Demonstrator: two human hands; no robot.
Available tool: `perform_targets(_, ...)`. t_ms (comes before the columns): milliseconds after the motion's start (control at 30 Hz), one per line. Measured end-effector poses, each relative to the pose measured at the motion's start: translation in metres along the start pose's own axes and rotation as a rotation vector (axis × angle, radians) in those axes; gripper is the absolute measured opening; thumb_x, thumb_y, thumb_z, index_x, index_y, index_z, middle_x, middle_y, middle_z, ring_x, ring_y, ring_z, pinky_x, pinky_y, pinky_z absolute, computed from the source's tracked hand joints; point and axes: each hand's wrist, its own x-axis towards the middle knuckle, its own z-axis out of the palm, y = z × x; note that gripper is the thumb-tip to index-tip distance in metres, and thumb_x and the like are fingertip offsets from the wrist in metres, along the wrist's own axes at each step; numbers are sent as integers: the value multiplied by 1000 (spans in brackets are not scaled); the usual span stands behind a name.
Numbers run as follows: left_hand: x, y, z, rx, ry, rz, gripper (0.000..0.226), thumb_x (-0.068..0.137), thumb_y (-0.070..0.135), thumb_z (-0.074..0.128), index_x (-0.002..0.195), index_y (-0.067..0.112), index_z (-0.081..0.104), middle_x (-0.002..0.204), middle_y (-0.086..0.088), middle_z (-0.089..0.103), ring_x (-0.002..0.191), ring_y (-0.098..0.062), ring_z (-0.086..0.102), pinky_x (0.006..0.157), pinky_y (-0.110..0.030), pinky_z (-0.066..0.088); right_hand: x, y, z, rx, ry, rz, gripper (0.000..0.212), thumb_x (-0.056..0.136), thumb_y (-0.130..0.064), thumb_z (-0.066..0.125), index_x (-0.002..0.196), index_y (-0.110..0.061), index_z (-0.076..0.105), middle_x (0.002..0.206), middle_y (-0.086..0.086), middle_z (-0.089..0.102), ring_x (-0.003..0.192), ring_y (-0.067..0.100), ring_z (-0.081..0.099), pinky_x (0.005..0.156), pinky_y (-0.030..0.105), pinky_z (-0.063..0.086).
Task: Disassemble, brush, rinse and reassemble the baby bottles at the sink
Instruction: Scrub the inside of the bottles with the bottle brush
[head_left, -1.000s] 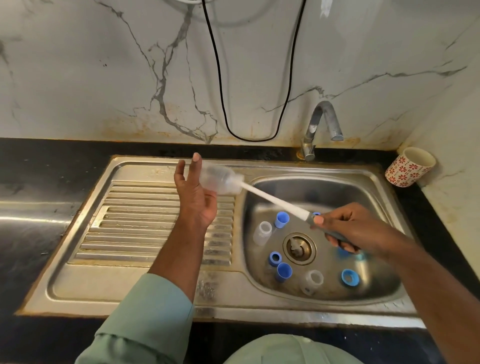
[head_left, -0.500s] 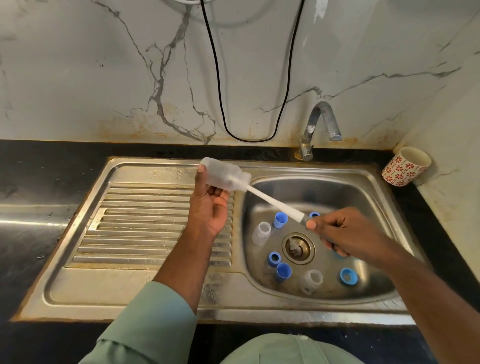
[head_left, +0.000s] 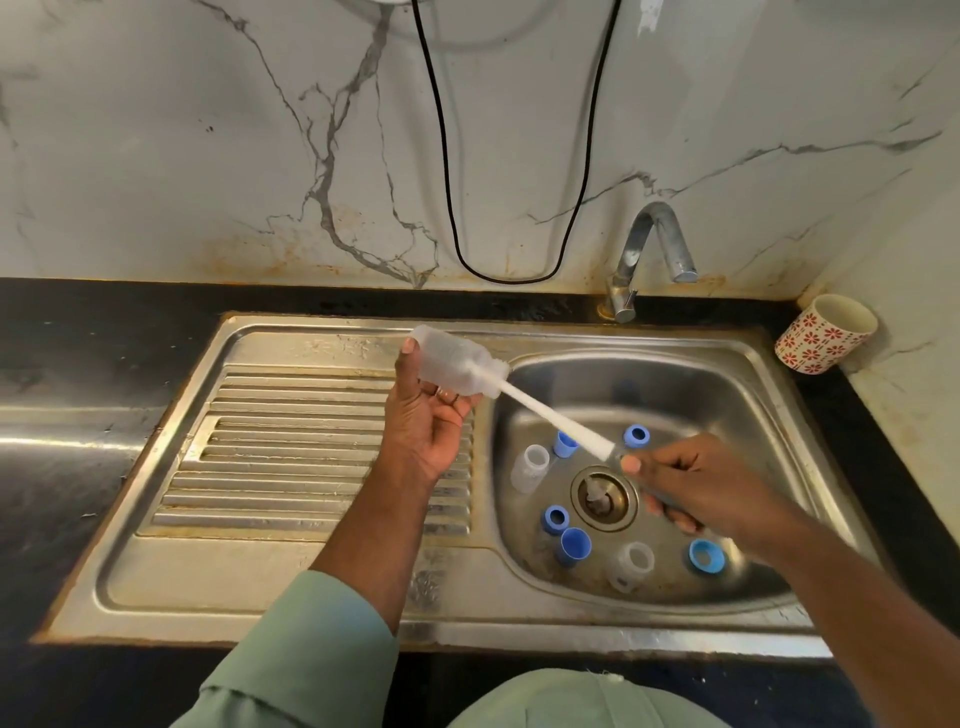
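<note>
Marble wall (head_left: 208, 156) backs a black counter (head_left: 78, 364) that frames a steel sink (head_left: 322, 587), with a ribbed drainboard (head_left: 291, 457) on the left and a basin (head_left: 727, 415) on the right, under a tap (head_left: 649, 249). A black cable (head_left: 441, 156) loops down the wall, and a flowered cup (head_left: 826, 332) sits tilted in the right corner. Above the drainboard's right edge, the left hand (head_left: 426, 431) grips a clear bottle (head_left: 452, 364), mouth turned toward the basin. The right hand (head_left: 696, 483), over the drain (head_left: 602, 499), is closed round the handle of a white brush (head_left: 550, 410) whose head is inside the bottle. In the basin, blue caps (head_left: 706, 556) and clear parts (head_left: 530, 467) ring the drain, apart from one another.
</note>
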Motion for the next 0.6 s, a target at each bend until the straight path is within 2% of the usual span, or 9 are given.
perform_targets(67,2,2,0,-19,46,-5,126,32,47,99,140,11,46,120,-16,61,106,-31,67,80,-49,59,0,2,3,62,-111,29,48,79,-49,63,81,-1,72,59,11,57,41,14,38,41,22,32)
perform_targets(133,5,3,-3,-4,75,1,127,31,47,100,141,12,45,126,-18,57,113,-33,63,84,-53,58,1,0,-2,3,-72,49,43,81,-48,63,72,-8,72,58,11,57,43,16,39,43,22,33)
perform_targets(200,6,4,-5,25,53,2,119,33,48,99,135,13,49,127,-20,56,112,-34,64,85,-56,57,6,-1,-6,-54,0,20,39,87,-43,63,65,-11,70,56,8,58,45,17,40,45,23,34)
perform_targets(300,8,6,-5,20,55,-12,120,32,49,99,135,12,49,125,-17,58,107,-31,66,81,-51,58,6,-2,-2,-14,-81,42,40,89,-41,63,80,-3,71,59,8,58,43,15,40,44,24,33)
perform_targets(367,10,6,-5,28,76,-5,124,31,48,99,138,14,46,132,-18,56,114,-33,63,84,-55,57,6,-5,-6,-86,-31,26,40,87,-44,64,70,-8,70,57,7,57,44,14,41,44,23,33)
perform_targets(433,10,4,-4,35,62,0,120,32,48,99,135,14,48,130,-18,57,110,-33,65,84,-56,57,7,-5,-10,-128,54,2,39,86,-44,64,61,-15,69,54,5,56,44,13,42,44,23,35)
perform_targets(533,11,-1,-3,16,51,-11,124,31,49,99,138,13,47,127,-16,58,110,-31,65,92,-58,54,1,-2,-5,-2,-82,49,35,90,-38,63,68,-12,72,58,9,57,43,15,40,45,25,32)
perform_targets(600,9,-3,-3,20,72,-14,123,29,48,99,135,14,48,132,-17,55,119,-35,60,97,-62,49,1,-1,-11,-63,-33,46,38,90,-38,63,65,-9,69,55,7,56,42,13,40,43,22,32)
